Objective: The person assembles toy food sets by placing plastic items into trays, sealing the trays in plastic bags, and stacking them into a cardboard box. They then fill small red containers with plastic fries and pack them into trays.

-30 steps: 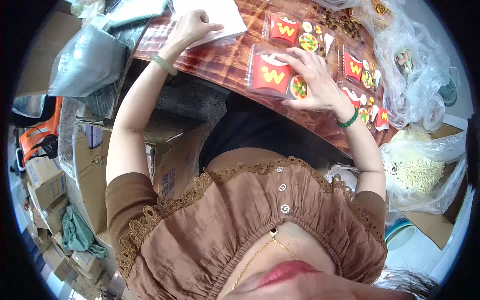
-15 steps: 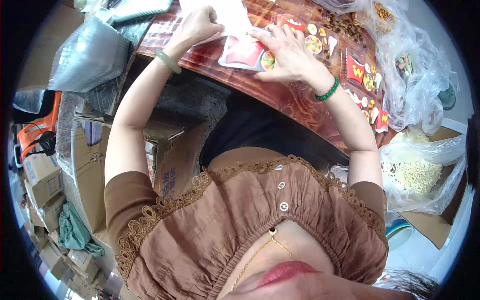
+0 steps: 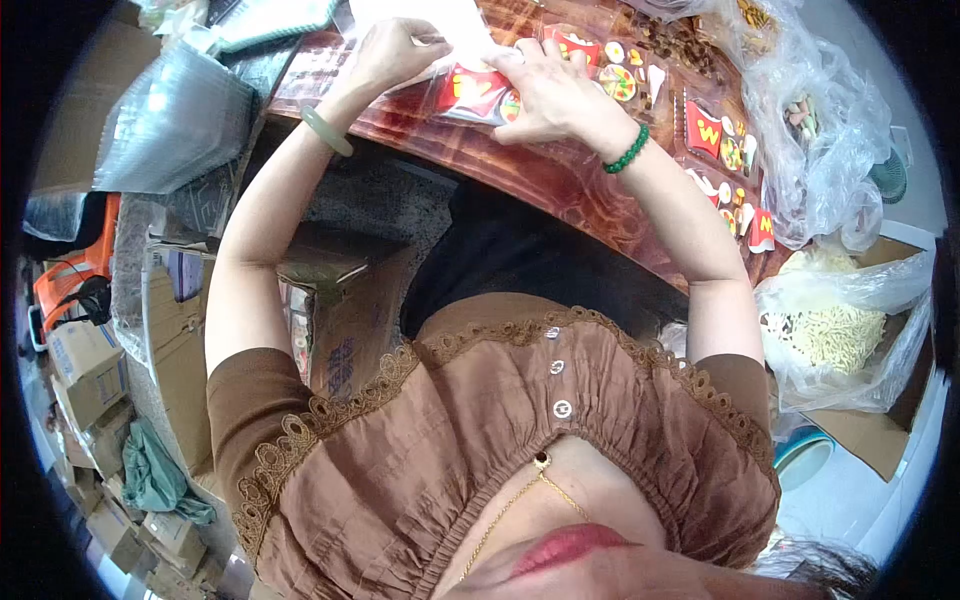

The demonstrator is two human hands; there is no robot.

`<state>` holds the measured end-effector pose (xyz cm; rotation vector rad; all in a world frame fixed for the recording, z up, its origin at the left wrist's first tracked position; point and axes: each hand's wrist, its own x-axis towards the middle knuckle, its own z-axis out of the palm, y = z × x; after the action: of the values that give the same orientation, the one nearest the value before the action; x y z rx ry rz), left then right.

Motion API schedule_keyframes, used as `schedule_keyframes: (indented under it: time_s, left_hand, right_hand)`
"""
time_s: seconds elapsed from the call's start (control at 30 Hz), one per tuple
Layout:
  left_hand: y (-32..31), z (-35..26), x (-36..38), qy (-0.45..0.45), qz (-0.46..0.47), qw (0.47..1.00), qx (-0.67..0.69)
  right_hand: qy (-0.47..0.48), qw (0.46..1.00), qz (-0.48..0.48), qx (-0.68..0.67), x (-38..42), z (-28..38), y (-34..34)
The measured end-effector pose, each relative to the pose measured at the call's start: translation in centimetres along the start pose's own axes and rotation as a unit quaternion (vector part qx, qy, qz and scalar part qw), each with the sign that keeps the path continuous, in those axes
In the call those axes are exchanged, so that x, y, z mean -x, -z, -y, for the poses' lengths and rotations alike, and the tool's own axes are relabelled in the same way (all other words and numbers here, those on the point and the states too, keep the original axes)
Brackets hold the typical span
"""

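The right hand (image 3: 555,95) is pinching the red snack pack (image 3: 475,92) flat on the far table edge (image 3: 440,140), its long axis running left-right; the left hand (image 3: 390,50), just left, is gripping the white bag (image 3: 420,20)

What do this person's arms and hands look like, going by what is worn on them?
Both arms are bare below short brown sleeves edged with lace trim. The left hand has a smooth pale green bangle at the wrist; the right hand has a dark green bead bracelet. No gloves or rings visible.
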<state>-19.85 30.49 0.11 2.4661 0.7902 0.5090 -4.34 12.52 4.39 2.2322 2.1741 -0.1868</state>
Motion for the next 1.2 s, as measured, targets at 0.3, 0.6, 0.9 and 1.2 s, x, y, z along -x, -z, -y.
schedule_keyframes:
  time_s: [0.3,0.6,0.9,1.2]
  left_hand:
    - [-2.3,2.7,-1.2,0.031,-0.029,0.999,-0.026]
    - [-1.7,1.8,-1.3,0.026,0.002,0.998,-0.051]
    - [-1.6,2.7,-1.2,-0.022,0.0,0.999,-0.044]
    - [0.5,0.0,0.5,-0.101,0.06,0.992,-0.055]
  right_hand:
    - [-0.014,1.0,0.004,-0.01,-0.4,0.6,0.0]
    - [-0.009,1.0,-0.016,0.016,-0.4,0.8,0.5]
    - [0.007,0.999,0.006,0.053,-2.0,0.3,1.5]
    - [-0.07,0.997,0.012,0.021,-3.2,0.1,0.0]
